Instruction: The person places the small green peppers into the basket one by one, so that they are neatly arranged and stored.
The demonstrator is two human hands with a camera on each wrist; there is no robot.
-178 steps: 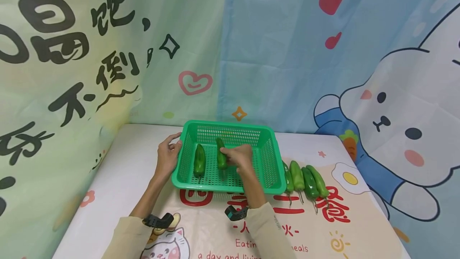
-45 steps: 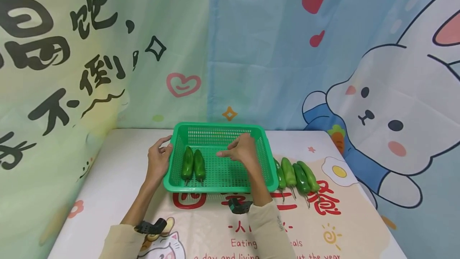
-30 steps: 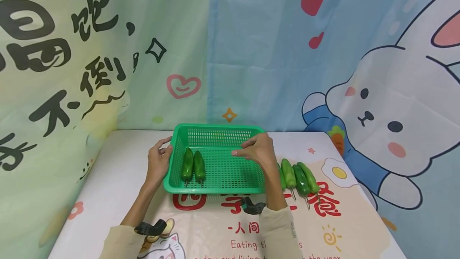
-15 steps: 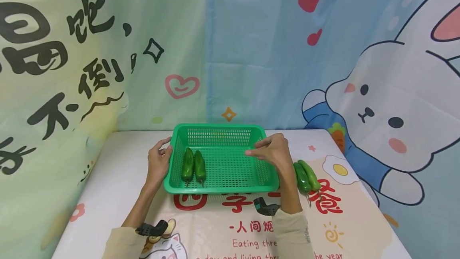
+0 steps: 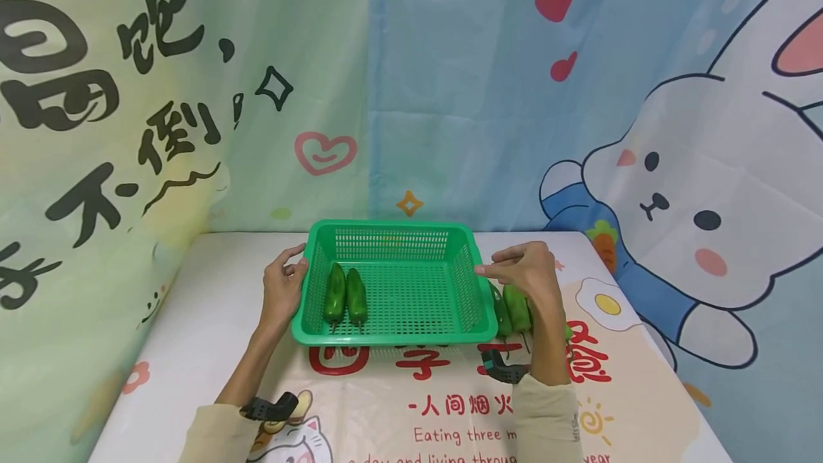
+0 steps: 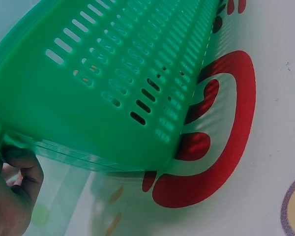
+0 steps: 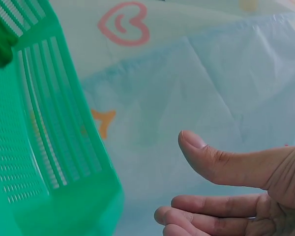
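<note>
Basket [image 5: 398, 340]: green plastic, rectangular, slotted walls; my left hand [image 5: 283, 286] pinches its nine-o'clock edge. Inside peppers [image 5: 335, 295]: two, glossy, tapering, towards nine o'clock. Outside peppers [image 5: 516, 311]: smooth, partly hidden, at three, my empty right hand [image 5: 529, 274] nearby, thumb and fingers spread.

Tablecloth [image 5: 369, 409]: "Eating three"; backdrop [image 5: 437, 77]: "不倒"

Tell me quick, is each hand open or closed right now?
Left hand: closed, holding the green basket by one end.
Right hand: open, holding nothing.
</note>
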